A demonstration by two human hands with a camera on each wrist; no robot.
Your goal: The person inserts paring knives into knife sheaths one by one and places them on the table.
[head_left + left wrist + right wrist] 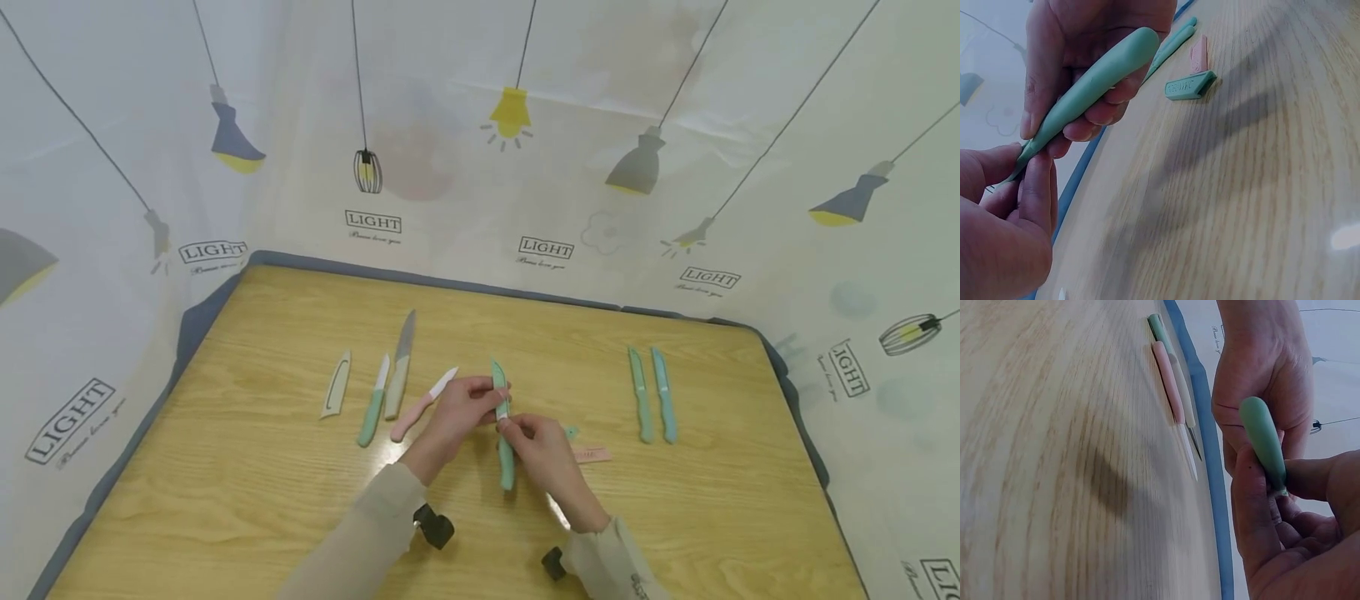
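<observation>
In the head view, a green-handled knife [506, 467] is held over the middle of the table, its handle end towards the person. My left hand [457, 408] pinches the green sheath [498, 375] that covers most of its blade. A short pale strip shows between sheath and handle. My right hand [546, 454] pinches the handle near that strip, the two hands close together. From the left wrist, the smooth handle [1097, 81] points up and away from the left fingers. Beside the right hand lie a pink sheath [594, 454] and another green sheath [1190, 86].
Left of the hands lie a pink knife [420, 408], a cream-handled knife [397, 387], a green knife [372, 404] and a cream sheath [337, 387], the blades bare. To the right, a green knife [641, 396] and a blue knife [663, 396] lie sheathed. Printed cloth surrounds the wooden table [247, 500].
</observation>
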